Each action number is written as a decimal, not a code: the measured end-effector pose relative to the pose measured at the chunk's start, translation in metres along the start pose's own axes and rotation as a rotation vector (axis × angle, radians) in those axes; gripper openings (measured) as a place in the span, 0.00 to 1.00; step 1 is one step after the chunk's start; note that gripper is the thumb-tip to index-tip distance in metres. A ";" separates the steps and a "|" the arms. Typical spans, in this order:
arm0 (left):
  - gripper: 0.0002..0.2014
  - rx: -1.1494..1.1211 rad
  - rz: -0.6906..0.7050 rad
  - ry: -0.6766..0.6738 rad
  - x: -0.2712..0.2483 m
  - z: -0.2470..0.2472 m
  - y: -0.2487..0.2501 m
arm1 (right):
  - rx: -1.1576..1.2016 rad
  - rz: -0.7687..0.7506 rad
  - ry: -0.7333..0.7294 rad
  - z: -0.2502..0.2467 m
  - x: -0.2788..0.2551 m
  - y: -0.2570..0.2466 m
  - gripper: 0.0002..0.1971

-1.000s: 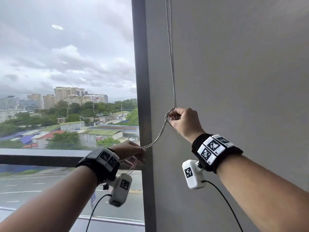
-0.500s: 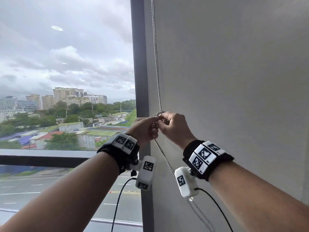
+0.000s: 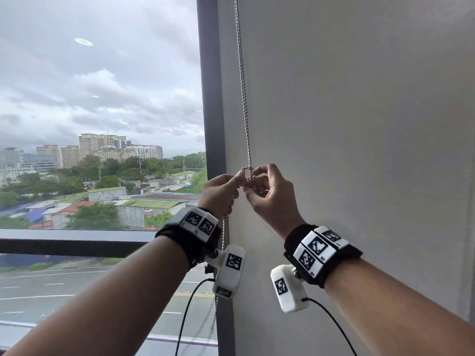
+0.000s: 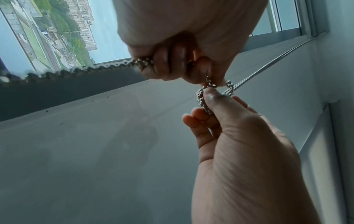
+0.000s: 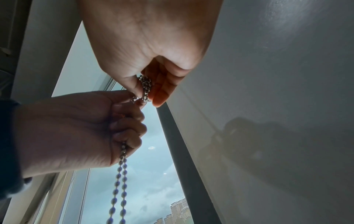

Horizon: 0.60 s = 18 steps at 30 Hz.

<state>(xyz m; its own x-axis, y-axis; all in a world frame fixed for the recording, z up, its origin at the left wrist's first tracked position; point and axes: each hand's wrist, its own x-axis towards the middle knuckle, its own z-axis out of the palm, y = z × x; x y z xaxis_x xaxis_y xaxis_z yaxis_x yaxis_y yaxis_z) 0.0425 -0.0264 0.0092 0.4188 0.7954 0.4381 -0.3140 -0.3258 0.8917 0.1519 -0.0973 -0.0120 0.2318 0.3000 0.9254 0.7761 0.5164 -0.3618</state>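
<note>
Two bare hands meet at the centre of the head view, working a small coil in a metal bead chain. The likeliest trouble is that the smooth beads slide out of the pinch and the coil springs undone, since it looks loose and only fingertips hold it. A hard downward tug by the left hand could also drag the chain and shift the grey roller blind that fills the right half of the frame, or jam the coil into a snag. The left hand is clenched around the doubled chain, pinching it just beside the coil, and two strands trail from the bottom of the fist toward the lower edge. The right hand pinches the coil between thumb and fingertips, its remaining fingers loosely curled. The chain is silvery, made of small rounded beads strung close together, two strands running side by side. It drops straight from the top centre of the frame, just right of a dark window post, down to the coil. City buildings and grey cloud show at left.
</note>
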 end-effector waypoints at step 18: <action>0.14 -0.054 0.033 0.085 -0.013 0.000 -0.023 | 0.153 0.250 -0.026 0.000 0.000 -0.014 0.10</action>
<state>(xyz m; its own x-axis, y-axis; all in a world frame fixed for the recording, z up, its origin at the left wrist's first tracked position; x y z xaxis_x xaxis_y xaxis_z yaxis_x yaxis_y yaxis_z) 0.0442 -0.0294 -0.0173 0.3347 0.8256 0.4543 -0.3726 -0.3269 0.8685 0.1411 -0.1039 -0.0072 0.3878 0.4527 0.8029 0.5989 0.5384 -0.5928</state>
